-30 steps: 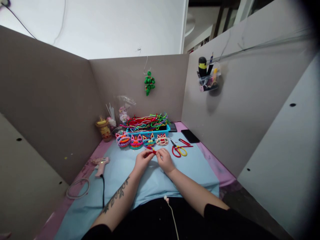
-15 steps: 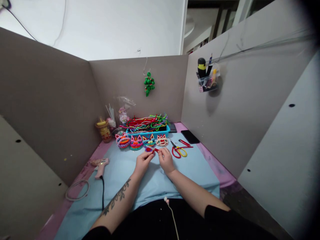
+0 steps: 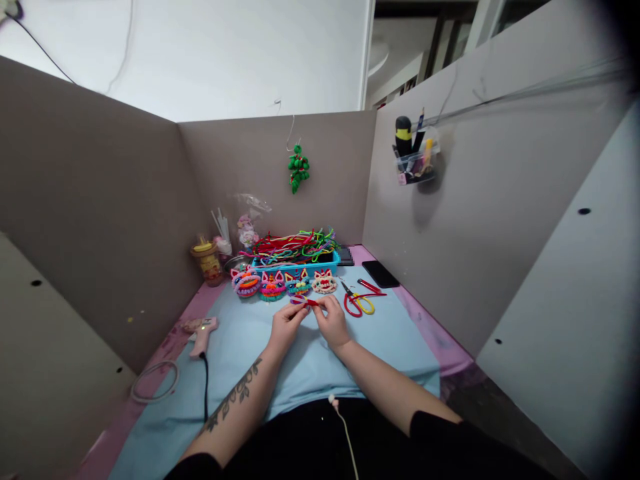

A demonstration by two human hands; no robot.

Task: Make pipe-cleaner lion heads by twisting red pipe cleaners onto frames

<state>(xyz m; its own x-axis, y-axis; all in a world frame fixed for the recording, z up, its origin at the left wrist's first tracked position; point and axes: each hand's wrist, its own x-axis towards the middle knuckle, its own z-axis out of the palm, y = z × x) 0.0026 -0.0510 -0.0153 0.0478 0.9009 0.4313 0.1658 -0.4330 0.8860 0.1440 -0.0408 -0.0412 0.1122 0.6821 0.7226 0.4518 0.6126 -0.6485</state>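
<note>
Between my two hands is a small piece of red and purple pipe cleaner (image 3: pixel 299 300), its shape partly covered by fingers. My left hand (image 3: pixel 287 320) pinches its near left side. With closed fingertips, my right hand (image 3: pixel 331 319) holds the red end (image 3: pixel 312 303). Just beyond them stand several colourful pipe-cleaner animal heads in a row, among them a pink and purple one (image 3: pixel 245 283) and a cream and red one (image 3: pixel 325 281). Scissors (image 3: pixel 359 303) with red and yellow handles lie right of my right hand, a red pipe cleaner across them.
A blue basket (image 3: pixel 295 268) of pipe cleaners stands behind the heads. On the left lie a pink glue gun (image 3: pixel 203 335) with its cord and a drink cup (image 3: pixel 207 262). A black phone (image 3: pixel 380 273) rests at the right. Grey partitions enclose the table.
The hands have stayed nearly in place. The held piece has turned slightly, so more of its purple edge shows and the red part now lies straighter between the fingertips.
</note>
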